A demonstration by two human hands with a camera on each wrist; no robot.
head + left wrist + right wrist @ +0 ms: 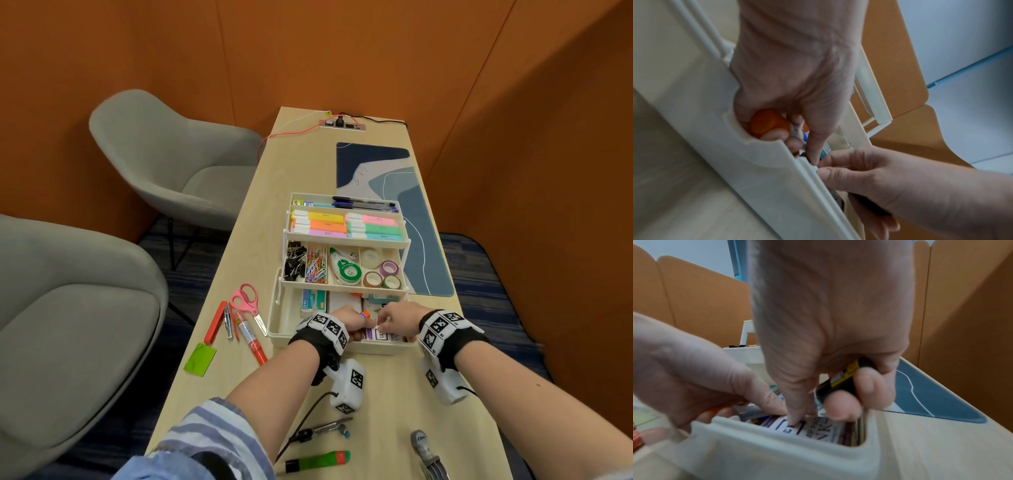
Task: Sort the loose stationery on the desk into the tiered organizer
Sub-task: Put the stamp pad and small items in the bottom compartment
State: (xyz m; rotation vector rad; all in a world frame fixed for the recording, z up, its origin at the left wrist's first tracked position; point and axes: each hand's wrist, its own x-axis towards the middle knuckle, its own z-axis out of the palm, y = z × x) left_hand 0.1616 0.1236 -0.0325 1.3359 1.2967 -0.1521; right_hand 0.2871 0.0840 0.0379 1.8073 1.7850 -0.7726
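Both hands down in bottom tier of organizer [274, 329], near front wall.

Left hand [346, 317]: fingers curled round an orange-capped tube [768, 124], cap pokes out by the front-wall notch; thumb reaches down toward the right hand's fingertips. In head view the orange cap shows just above the knuckles.

Right hand [399, 317]: ring and little fingers curled round a small black item w/ yellow label [842, 378], prob. a glue stick or marker, view too blurred to say. Index finger points straight down, tip touching a white-purple ink pad box [818, 428] lying flat in the bottom tier at front right.

Mid tier: binder clips, paper clips [317, 267], correction tape [347, 272], tape rolls [382, 274]. Upper tiers: highlighters [346, 224], pens [364, 204].

Loose on desk [394, 428], left of organizer: pink scissors [246, 305], red cutter [215, 322], red-capped pen [251, 339], green card [200, 359]. Near edge: green marker [318, 460], metal tool [426, 452]. Blue mat [421, 240] at right, touching organizer side.
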